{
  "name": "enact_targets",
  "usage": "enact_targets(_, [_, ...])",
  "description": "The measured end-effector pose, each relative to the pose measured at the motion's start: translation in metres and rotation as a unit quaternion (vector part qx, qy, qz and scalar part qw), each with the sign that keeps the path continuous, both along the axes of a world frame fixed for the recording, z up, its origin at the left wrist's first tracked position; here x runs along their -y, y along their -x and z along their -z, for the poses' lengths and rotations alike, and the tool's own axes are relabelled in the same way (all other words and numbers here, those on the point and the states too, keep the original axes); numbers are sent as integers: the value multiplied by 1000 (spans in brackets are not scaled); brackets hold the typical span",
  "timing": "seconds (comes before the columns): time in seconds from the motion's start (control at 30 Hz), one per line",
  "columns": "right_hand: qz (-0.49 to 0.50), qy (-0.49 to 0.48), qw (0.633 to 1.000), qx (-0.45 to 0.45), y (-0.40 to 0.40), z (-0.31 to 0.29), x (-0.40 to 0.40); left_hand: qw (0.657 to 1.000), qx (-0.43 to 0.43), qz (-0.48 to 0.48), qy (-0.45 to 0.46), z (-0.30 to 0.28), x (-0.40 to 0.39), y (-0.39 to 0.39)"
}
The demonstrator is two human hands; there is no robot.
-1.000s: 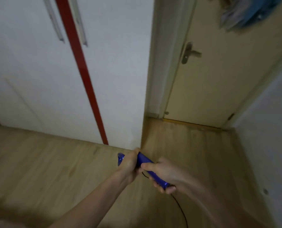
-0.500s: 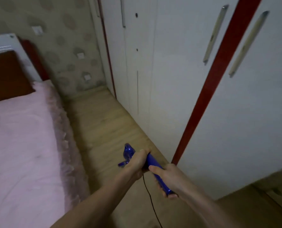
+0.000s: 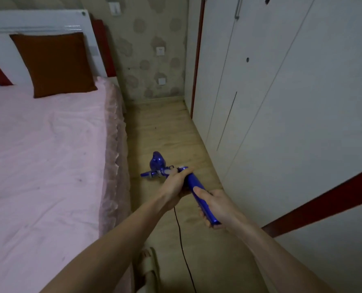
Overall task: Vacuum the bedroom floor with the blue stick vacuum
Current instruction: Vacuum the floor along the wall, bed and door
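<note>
Left hand and right hand both gripping vacuum handle, floor strip between bed left, wardrobe right

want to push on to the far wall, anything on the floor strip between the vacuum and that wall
Nothing visible blocks it. The floor between bed and wardrobe lies bare from the vacuum to the wall. The cord and a slipper lie behind it.
</note>
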State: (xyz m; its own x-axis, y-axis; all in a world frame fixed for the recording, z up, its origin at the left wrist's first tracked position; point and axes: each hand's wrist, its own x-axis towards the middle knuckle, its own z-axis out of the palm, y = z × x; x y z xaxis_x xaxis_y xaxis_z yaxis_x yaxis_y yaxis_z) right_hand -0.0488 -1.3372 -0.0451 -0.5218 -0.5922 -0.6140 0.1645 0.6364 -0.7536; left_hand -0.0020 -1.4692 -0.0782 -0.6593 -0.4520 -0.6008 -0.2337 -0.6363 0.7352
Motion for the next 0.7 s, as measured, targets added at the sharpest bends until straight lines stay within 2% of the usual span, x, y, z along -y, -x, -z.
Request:
enact_targets(0.43, [13, 3, 1000, 13, 68, -17, 259, 1000, 0, 21, 0, -6, 257, 75])
enact_targets(0.7, [15, 19, 1000, -1, 158, -13, 393, 1000, 3, 8, 7, -5, 390, 167])
